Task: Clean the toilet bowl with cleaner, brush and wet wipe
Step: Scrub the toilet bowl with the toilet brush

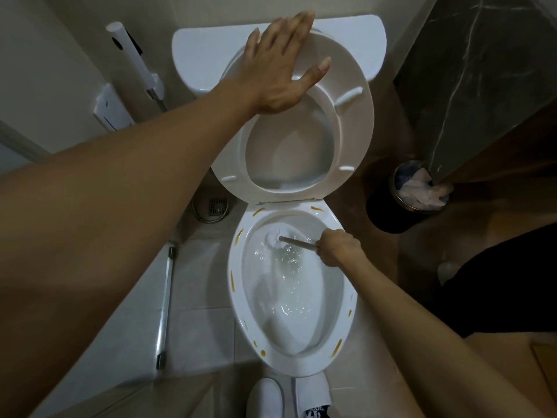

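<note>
The left hand [278, 66] lay flat with straight fingers against the raised seat [340, 137], propping it clear, while the right hand [339, 248] gripped the brush [275, 238] handle, bristles inside the toilet bowl [241, 297].

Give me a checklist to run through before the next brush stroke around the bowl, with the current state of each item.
1. Seat held up: ok, the left hand lies flat against it with straight fingers.
2. Brush grip: ok, the right hand is curled round the brush handle.
3. Brush head in the bowl: ok, it sits against the back inner wall near the water.
4. Cleaner on the rim: ok, yellow dabs show all around it, not yet scrubbed.
5. Wet wipe ready: cannot tell, none is visible.
6. Feet clear of the bowl: ok, the white shoes stand on the floor in front.
</note>
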`<state>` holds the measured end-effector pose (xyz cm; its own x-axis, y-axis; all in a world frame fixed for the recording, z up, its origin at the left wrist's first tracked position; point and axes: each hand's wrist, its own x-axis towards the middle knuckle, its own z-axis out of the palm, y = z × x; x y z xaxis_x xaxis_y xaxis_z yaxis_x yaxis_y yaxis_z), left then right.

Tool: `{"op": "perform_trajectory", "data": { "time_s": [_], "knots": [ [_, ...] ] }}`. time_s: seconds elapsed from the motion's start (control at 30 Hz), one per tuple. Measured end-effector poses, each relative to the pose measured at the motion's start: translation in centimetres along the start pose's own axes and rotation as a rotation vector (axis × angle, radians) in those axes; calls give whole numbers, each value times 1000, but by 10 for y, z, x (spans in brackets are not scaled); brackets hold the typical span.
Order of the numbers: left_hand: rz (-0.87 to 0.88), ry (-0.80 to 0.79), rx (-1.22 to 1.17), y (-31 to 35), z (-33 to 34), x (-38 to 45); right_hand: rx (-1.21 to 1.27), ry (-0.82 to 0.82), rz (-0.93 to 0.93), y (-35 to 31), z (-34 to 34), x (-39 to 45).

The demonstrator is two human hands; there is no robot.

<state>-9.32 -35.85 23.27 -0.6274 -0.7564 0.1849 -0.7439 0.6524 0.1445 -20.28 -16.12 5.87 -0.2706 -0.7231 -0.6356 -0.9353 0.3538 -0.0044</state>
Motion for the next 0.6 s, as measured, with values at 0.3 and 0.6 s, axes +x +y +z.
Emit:
{"op": "perform_trajectory", "data": {
  "time_s": [0.3, 0.6],
  "knots": [
    [-10, -14, -12, 1, -1, -1, -99, -140, -70, 9, -14, -13],
    [-2, -15, -12, 1, -1, -1, 129, -202, 27, 43, 51, -41]
  ]
}}
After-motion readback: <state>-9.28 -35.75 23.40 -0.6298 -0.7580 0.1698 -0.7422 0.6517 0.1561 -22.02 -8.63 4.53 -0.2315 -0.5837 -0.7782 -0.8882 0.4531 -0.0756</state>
